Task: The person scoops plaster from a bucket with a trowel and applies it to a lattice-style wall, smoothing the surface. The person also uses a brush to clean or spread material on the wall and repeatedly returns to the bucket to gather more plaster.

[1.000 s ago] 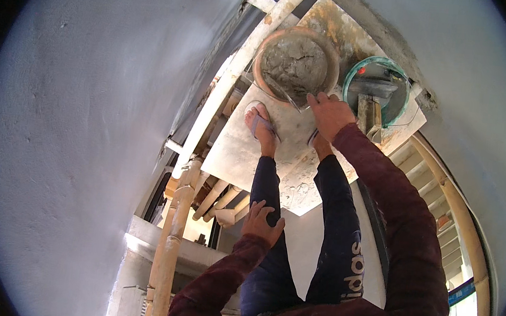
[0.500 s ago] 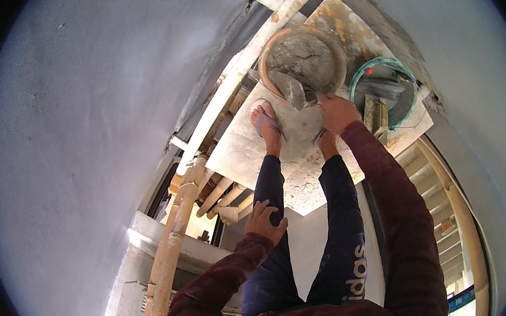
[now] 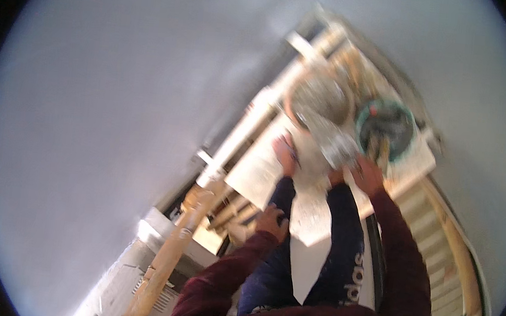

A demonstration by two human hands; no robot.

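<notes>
My right hand (image 3: 367, 175) is closed round the handle of a trowel (image 3: 340, 150), whose grey blade is smeared by motion. The blade is out over the near side of an orange bucket (image 3: 293, 114) that holds wet grey mortar (image 3: 323, 97). How much mortar lies on the blade is too blurred to tell. My left hand (image 3: 272, 222) rests on my left leg near the knee, its fingers apart and nothing in them.
A green bucket (image 3: 413, 131) with tools in it stands right of the orange one. Both are on a pale board (image 3: 257, 173) under my feet. Bamboo poles (image 3: 162, 264) run along the left, a grey wall (image 3: 100, 114) beyond. At right is a ladder-like slatted frame (image 3: 431, 258).
My right hand has drawn the trowel up from the mortar, back toward me and to the right. My left hand stays on my leg. The whole view has shifted and blurred.
</notes>
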